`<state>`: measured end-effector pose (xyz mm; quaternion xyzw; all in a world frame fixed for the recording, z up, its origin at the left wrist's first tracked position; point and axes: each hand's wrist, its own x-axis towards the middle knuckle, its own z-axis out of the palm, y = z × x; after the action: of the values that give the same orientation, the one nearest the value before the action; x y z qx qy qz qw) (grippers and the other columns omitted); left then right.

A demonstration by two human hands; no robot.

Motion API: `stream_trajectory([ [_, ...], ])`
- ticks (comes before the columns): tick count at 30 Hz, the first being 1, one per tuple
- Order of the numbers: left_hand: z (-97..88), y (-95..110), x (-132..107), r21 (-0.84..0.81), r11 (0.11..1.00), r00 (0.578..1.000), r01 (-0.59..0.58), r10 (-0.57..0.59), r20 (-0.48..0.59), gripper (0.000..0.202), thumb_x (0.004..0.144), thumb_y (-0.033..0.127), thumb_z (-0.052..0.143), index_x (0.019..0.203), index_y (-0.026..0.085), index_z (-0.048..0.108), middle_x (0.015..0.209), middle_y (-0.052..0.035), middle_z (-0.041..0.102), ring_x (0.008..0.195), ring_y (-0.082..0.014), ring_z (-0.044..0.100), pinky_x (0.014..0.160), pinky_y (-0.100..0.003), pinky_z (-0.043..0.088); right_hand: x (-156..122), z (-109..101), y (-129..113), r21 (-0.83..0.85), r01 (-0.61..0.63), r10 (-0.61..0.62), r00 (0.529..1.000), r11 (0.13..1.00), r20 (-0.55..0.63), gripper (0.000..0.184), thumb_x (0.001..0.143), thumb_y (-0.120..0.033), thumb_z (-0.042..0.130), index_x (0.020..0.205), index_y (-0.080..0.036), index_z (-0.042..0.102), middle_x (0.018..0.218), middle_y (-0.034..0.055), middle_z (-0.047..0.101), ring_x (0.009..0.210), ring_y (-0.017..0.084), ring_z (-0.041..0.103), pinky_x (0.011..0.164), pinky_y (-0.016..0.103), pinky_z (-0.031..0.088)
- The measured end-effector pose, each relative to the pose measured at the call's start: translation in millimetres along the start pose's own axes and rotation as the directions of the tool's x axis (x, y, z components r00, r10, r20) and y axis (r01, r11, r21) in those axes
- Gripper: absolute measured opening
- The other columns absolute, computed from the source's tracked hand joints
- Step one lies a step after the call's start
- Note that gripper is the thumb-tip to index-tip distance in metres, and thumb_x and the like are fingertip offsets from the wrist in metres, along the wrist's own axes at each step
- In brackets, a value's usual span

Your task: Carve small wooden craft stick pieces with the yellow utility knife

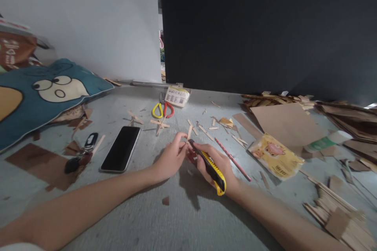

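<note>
My right hand is closed round a yellow and black utility knife, its front end pointing up and left toward my other hand. My left hand pinches a thin wooden stick that stands up from the fingertips. The knife's tip meets the stick close to my left fingers; whether the blade touches it is hidden. Beyond my hands lie crossed wooden sticks and several loose stick pieces. A red patterned pencil rests just right of the knife.
A black phone and keys lie to the left, near a blue cartoon cushion. Scissors and a packet sit at the back. To the right are a yellow packet, cardboard and stacked wood strips.
</note>
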<state>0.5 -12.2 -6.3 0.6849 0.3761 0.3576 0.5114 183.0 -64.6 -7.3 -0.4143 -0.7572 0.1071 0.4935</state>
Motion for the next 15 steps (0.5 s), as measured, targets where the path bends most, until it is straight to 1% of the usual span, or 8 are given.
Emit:
stream_trajectory([
  [5, 0.3, 1.0, -0.3, -0.006, 1.000, 1.000, 0.004, -0.004, -0.010, 0.022, 0.104, 0.043, 0.053, 0.116, 0.025, 0.046, 0.079, 0.0005, 0.076, 0.071, -0.0209, 0.075, 0.070, -0.034, 0.058, -0.6, -1.3, 0.4, 0.003, 0.009, -0.009, 1.000, 1.000, -0.015, 0.032, 0.100, -0.015, 0.055, 0.129, -0.027, 0.060, 0.103, 0.0050, 0.079, 0.083, 0.019, 0.079, 0.076, 0.031, 0.068],
  [8, 0.6, 2.4, -0.7, -0.024, 0.999, 1.000, 0.023, -0.023, -0.014, 0.024, 0.104, 0.046, 0.054, 0.115, 0.025, 0.047, 0.080, 0.0006, 0.076, 0.072, -0.0206, 0.076, 0.072, -0.034, 0.059, -0.7, -1.9, 0.9, 0.005, 0.003, -0.003, 1.000, 1.000, 0.003, 0.033, 0.100, -0.016, 0.055, 0.130, -0.029, 0.060, 0.103, 0.0044, 0.078, 0.086, 0.019, 0.080, 0.078, 0.032, 0.067],
  [10, 1.0, 3.4, -0.6, -0.061, 0.998, 0.999, 0.036, -0.037, -0.027, 0.025, 0.105, 0.049, 0.052, 0.112, 0.025, 0.048, 0.081, 0.0001, 0.076, 0.073, -0.0207, 0.076, 0.074, -0.035, 0.060, -0.7, -2.3, 1.0, 0.010, 0.000, -0.001, 1.000, 1.000, 0.019, 0.034, 0.100, -0.016, 0.055, 0.130, -0.029, 0.060, 0.103, 0.0048, 0.079, 0.086, 0.019, 0.079, 0.078, 0.032, 0.067],
  [13, 1.7, 4.7, 0.1, -0.133, 0.990, 0.998, 0.050, -0.055, -0.037, 0.031, 0.104, 0.056, 0.051, 0.105, 0.025, 0.047, 0.080, 0.0002, 0.074, 0.072, -0.0207, 0.075, 0.074, -0.036, 0.061, -0.4, -2.4, 1.4, 0.028, 0.003, -0.003, 1.000, 1.000, 0.027, 0.030, 0.100, -0.017, 0.055, 0.128, -0.025, 0.061, 0.104, 0.0070, 0.079, 0.086, 0.021, 0.080, 0.078, 0.034, 0.068],
  [15, 2.2, 5.2, 0.5, -0.152, 0.987, 0.998, 0.055, -0.061, -0.034, 0.033, 0.103, 0.058, 0.052, 0.104, 0.025, 0.047, 0.079, 0.0010, 0.073, 0.072, -0.0205, 0.075, 0.074, -0.036, 0.061, -0.3, -2.5, 1.8, 0.042, 0.003, -0.004, 1.000, 0.999, 0.024, 0.028, 0.101, -0.019, 0.055, 0.128, -0.024, 0.061, 0.102, 0.0068, 0.079, 0.083, 0.021, 0.080, 0.077, 0.034, 0.067],
])
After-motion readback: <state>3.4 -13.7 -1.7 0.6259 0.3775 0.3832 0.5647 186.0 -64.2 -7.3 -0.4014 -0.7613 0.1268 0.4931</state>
